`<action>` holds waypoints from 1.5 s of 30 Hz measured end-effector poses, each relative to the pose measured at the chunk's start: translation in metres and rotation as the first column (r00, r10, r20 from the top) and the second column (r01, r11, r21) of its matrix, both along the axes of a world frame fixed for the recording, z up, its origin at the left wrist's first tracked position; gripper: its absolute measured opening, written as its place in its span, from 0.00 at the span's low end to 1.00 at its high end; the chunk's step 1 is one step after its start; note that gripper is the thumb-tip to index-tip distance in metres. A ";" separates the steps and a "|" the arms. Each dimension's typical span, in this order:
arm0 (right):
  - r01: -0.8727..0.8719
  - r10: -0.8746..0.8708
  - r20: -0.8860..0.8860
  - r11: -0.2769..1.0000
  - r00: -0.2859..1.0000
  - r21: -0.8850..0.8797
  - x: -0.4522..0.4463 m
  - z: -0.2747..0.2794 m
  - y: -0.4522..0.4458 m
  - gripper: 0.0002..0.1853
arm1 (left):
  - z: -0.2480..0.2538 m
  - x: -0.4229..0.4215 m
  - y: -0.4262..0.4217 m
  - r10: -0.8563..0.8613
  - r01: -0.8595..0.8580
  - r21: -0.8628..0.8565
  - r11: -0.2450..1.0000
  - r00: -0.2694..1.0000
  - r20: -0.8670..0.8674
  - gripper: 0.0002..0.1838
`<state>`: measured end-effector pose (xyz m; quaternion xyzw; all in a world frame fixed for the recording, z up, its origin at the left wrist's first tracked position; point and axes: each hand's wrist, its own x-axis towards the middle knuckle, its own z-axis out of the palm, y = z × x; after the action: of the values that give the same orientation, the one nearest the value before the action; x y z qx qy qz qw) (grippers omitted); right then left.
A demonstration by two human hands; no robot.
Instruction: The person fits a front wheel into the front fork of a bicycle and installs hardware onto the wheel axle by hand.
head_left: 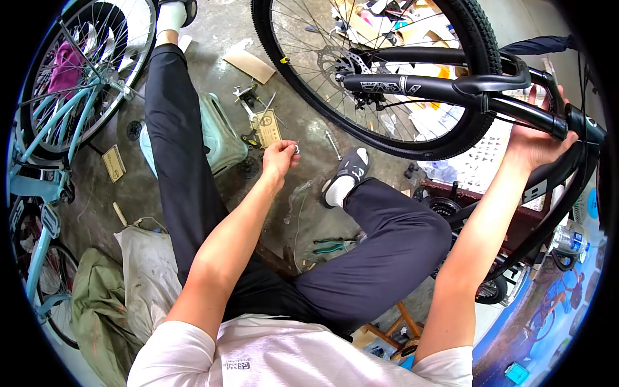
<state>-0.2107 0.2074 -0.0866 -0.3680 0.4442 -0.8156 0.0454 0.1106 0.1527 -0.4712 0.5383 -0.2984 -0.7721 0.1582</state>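
Observation:
My left hand is closed in a pinch around a small silver ring-like part, held above the floor between my legs. Its exact kind is too small to make out. On the right, my right hand wraps round the black bicycle fork near its crown, some fingers hidden behind it. The front wheel with its disc rotor sits in the fork, tilted across the upper view. A brown card lies beyond my left hand, and a thin metal rod lies to its right.
A light-blue bicycle stands at the left. Near my extended leg is a pale-blue plastic stool. Green-handled pliers lie on the floor. Cloth sacks are at lower left; a plastic bottle is at right.

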 end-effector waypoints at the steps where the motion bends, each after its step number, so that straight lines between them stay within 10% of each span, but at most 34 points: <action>1: 0.000 0.000 0.004 1.000 1.000 0.000 0.001 -0.002 0.001 0.34 | 0.002 -0.001 -0.001 0.004 -0.004 -0.006 1.000 1.000 -0.004 0.08; 10: 0.286 -0.330 0.133 0.919 0.935 0.272 0.047 -0.016 0.079 0.23 | 0.049 -0.013 -0.009 0.064 -0.067 -0.030 0.997 0.994 -0.090 0.09; 16: -0.077 0.052 0.387 0.996 0.920 0.050 0.152 -0.037 0.154 0.20 | 0.223 -0.026 0.008 -0.068 -0.174 -0.465 0.868 0.886 -0.458 0.08; 20: -0.153 0.336 0.776 0.941 0.534 -0.303 0.189 -0.049 0.169 0.24 | 0.314 -0.045 0.058 -0.510 -0.281 -0.910 0.306 0.758 -0.406 0.08; 26: -0.066 0.369 0.786 0.919 0.497 -0.389 0.188 -0.086 0.246 0.20 | 0.292 -0.097 0.166 -0.708 -0.158 -0.958 -0.240 0.703 0.061 0.04; 32: 0.154 0.109 0.864 0.966 0.491 -0.209 0.205 -0.145 0.355 0.12 | 0.287 -0.122 0.222 -0.768 -0.032 -0.994 -0.104 0.638 0.060 0.10; 36: 0.331 -0.423 0.892 0.874 0.159 0.356 0.254 -0.216 0.435 0.07 | 0.253 -0.119 0.221 -0.712 0.389 -0.878 -0.279 0.529 0.461 0.12; 40: 0.115 -0.598 0.787 0.780 -0.153 0.615 0.321 -0.347 0.546 0.12 | 0.250 -0.113 0.213 -0.758 0.264 -0.927 -0.265 0.537 0.370 0.13; 45: 0.150 -0.575 0.749 0.751 -0.330 0.643 0.363 -0.372 0.555 0.19 | 0.244 -0.107 0.208 -0.717 0.337 -0.869 -0.361 0.495 0.490 0.12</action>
<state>0.1527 0.7621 -0.4581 0.5542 0.4499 -0.6848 0.1467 0.0039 0.3607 -0.2268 -0.0647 -0.9172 -0.3754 0.1172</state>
